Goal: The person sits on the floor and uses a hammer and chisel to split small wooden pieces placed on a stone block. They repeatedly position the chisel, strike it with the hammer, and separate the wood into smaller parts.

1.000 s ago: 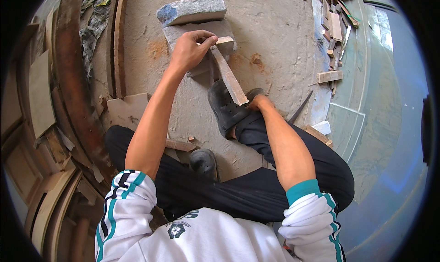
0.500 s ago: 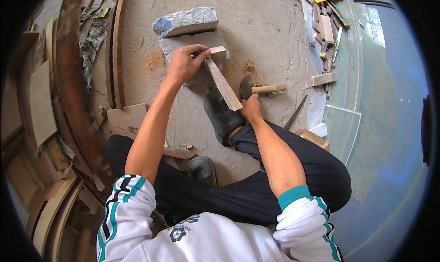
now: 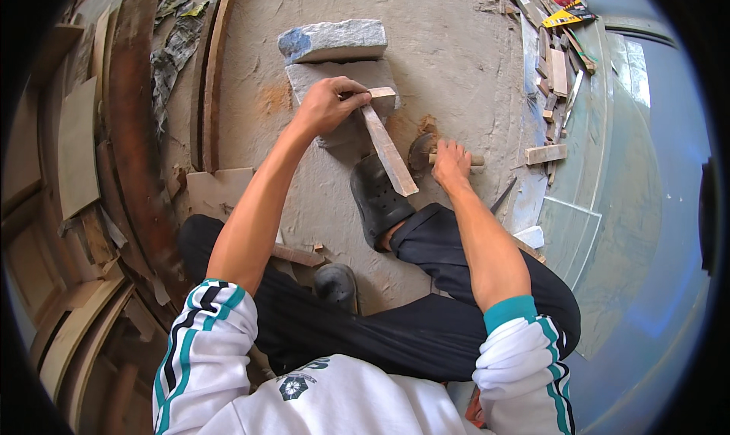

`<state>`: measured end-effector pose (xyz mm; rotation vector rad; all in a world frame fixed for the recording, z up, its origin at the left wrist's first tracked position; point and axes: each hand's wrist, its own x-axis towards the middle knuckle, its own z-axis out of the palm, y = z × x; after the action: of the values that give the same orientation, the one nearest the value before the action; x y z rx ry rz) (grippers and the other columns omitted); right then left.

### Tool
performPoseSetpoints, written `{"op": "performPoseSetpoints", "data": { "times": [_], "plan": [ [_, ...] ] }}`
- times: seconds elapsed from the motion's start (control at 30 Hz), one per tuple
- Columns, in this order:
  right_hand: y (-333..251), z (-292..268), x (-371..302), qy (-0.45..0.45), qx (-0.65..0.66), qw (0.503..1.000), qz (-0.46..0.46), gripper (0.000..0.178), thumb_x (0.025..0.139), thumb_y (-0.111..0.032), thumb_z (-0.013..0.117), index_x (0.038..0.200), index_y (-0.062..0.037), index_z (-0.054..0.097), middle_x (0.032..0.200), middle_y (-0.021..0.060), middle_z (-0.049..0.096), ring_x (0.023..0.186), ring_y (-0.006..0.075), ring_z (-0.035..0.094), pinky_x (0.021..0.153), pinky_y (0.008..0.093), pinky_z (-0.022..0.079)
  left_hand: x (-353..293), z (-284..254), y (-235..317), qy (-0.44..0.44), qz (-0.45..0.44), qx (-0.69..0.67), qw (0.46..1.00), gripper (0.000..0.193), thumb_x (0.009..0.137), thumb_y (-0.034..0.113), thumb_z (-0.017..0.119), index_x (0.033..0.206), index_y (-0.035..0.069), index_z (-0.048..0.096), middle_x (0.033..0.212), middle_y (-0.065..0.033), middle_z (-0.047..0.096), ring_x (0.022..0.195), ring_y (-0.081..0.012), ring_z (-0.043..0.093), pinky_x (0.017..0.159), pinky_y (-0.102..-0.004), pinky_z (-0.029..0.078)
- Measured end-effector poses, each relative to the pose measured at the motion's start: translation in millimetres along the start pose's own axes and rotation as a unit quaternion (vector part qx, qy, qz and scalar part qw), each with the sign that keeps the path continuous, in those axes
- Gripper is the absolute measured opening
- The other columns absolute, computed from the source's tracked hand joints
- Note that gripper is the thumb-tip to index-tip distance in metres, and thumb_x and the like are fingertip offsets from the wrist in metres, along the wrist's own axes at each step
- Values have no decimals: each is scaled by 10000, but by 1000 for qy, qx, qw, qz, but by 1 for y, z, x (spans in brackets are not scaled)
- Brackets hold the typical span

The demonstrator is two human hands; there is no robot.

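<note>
My left hand (image 3: pixel 334 104) pinches the far end of a narrow wooden strip (image 3: pixel 389 152), which slants down toward my right shoe. A short wooden block (image 3: pixel 382 98) sits at that same end; whether the two are joined I cannot tell. Below them is a rough stone slab (image 3: pixel 304 76), with a thicker blue-stained stone (image 3: pixel 334 41) lying on its far side. To the right, my right hand (image 3: pixel 452 165) is closed over the wooden handle of a hammer (image 3: pixel 420 152) lying on the floor. Its dark head shows left of my fingers, and the handle's end pokes out on the right.
Black clogs (image 3: pixel 378 199) are on my feet, close to the strip. Long timber planks (image 3: pixel 137 115) run along the left. Wood offcuts (image 3: pixel 557 74) are heaped at the right beside glass sheets (image 3: pixel 570 233). A dark pointed blade (image 3: pixel 503 195) lies near my right knee.
My right hand has moved from beside the hammer's head onto its handle and closed there. My left hand keeps its hold on the strip. The whole view has shifted slightly.
</note>
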<state>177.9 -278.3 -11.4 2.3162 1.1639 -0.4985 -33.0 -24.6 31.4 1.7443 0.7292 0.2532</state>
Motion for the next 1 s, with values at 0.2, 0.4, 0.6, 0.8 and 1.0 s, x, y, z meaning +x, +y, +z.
{"op": "performPoseSetpoints", "data": {
  "times": [0.2, 0.4, 0.6, 0.8, 1.0],
  "plan": [
    [24, 3, 13, -15, -56, 988, -142, 361, 823, -238, 720, 1154, -105, 659, 1142, 103, 649, 1151, 298, 580, 980, 461, 435, 3, 4, 2, -3, 27, 9, 1000, 287, 914, 295, 728, 1075, 59, 765, 1036, -121, 723, 986, -263, 679, 893, -380, 520],
    [16, -58, 16, -195, -13, 973, -119, 407, 766, -357, 763, 959, -1, 720, 958, 194, 723, 919, 359, 696, 764, 425, 552, 1, -2, -2, -11, 26, -3, 1000, 274, 900, 266, 734, 1068, 52, 761, 1056, -140, 729, 1000, -299, 697, 882, -384, 531],
    [7, -108, 30, -241, 8, 970, -42, 285, 793, -284, 710, 829, -1, 723, 774, 149, 717, 700, 273, 699, 635, 390, 548, 4, 7, -6, -21, 33, -8, 999, 291, 913, 301, 726, 1081, 66, 764, 1050, -124, 715, 995, -277, 677, 875, -390, 517],
    [13, -251, 24, -184, 264, 947, 21, 198, 889, -109, 582, 1001, 45, 637, 785, 127, 669, 575, 214, 658, 505, 351, 540, 5, 4, -5, -4, 21, 2, 1000, 274, 905, 278, 734, 1069, 61, 768, 1052, -128, 731, 976, -281, 687, 877, -384, 518],
    [-27, -325, -8, -179, 410, 893, -52, 283, 947, -166, 598, 1074, 77, 532, 808, 126, 637, 541, 182, 626, 446, 327, 515, 3, -1, -1, 14, 20, 42, 999, 244, 879, 242, 742, 1036, 58, 773, 1013, -141, 732, 951, -298, 701, 841, -373, 534]
  ]
}}
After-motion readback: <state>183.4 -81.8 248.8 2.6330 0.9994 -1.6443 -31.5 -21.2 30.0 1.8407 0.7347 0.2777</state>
